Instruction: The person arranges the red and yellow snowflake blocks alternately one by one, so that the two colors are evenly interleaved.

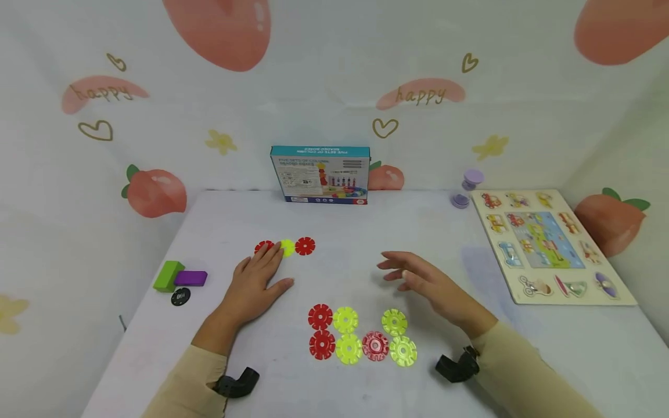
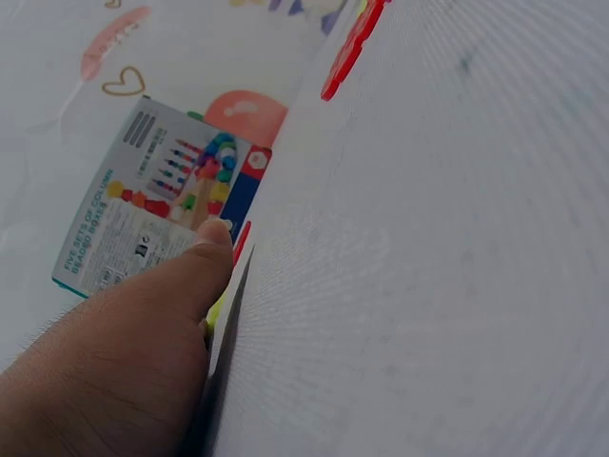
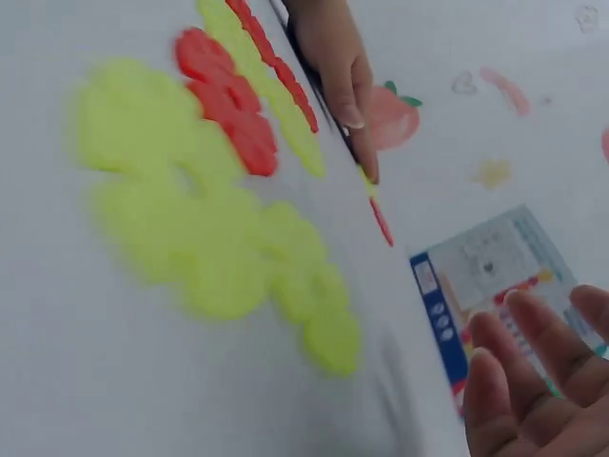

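My left hand (image 1: pixel 254 288) lies palm down with its fingers extended, fingertips over a red notched disc (image 1: pixel 263 246) and at the edge of a yellow disc (image 1: pixel 287 248). Another red disc (image 1: pixel 305 246) continues that short row to the right. Held up over the table, my right hand (image 1: pixel 424 280) has relaxed, spread fingers and nothing in it. Nearer me lie several more flat discs in two rows: red ones (image 1: pixel 320 316) at the left, yellow ones (image 1: pixel 345 320) beside them, a red disc (image 1: pixel 375 346) in the front row and a yellow disc (image 1: pixel 394 322) at the right.
A toy box (image 1: pixel 321 177) stands at the back. Green (image 1: pixel 168 276) and purple (image 1: pixel 191 278) blocks lie at the left with a black round piece (image 1: pixel 180 296). At the right are a wooden picture puzzle board (image 1: pixel 514 290) and a purple sand timer (image 1: pixel 465 190).
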Tool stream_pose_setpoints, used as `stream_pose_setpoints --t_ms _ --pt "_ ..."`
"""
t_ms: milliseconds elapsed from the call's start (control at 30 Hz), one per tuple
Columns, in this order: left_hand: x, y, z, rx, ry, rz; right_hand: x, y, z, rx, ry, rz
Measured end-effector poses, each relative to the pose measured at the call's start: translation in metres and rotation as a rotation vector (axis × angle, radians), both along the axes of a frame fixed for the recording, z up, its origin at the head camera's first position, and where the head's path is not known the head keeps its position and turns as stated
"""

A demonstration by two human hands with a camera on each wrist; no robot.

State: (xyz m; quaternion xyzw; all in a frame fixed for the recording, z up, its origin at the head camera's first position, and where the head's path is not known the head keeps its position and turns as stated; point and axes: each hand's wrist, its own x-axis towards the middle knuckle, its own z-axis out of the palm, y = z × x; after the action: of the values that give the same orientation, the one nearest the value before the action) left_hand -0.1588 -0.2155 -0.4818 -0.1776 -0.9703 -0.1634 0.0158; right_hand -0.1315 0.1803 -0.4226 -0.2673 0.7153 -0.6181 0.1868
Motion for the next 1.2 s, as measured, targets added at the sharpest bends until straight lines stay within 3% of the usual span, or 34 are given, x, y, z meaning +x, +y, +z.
stream_pose_setpoints --t_ms 167,233,400,533,633,733,1000,1200 --pt "-0.001 -0.001 0.0 0.006 -0.007 0.002 0.022 0.033 -0.023 -0.193 -0.123 0.053" --pt "-0.001 -0.001 0.0 0.007 -0.011 0.002 0.026 0.039 -0.03 -0.177 -0.136 0.047" --pt "0.0 0.0 0.002 0.013 -0.012 0.005 0.028 0.036 -0.042 0.095 -0.022 -0.012" --pt "0.001 0.0 0.003 0.014 -0.019 0.005 0.031 0.027 -0.046 0.345 0.148 -0.024" --pt "0.0 0.0 0.003 0.013 -0.019 0.003 0.033 0.021 -0.047 0.441 0.271 -0.021" --pt "0.0 -0.001 0.002 0.015 -0.018 0.002 0.035 0.016 -0.046 0.474 0.318 -0.029" --pt "-0.001 -0.001 -0.002 0.005 -0.011 0.002 0.032 0.01 -0.039 0.483 0.134 -0.113" --pt "-0.001 -0.002 -0.003 0.005 -0.012 0.004 0.012 0.003 -0.031 0.392 0.07 -0.233"
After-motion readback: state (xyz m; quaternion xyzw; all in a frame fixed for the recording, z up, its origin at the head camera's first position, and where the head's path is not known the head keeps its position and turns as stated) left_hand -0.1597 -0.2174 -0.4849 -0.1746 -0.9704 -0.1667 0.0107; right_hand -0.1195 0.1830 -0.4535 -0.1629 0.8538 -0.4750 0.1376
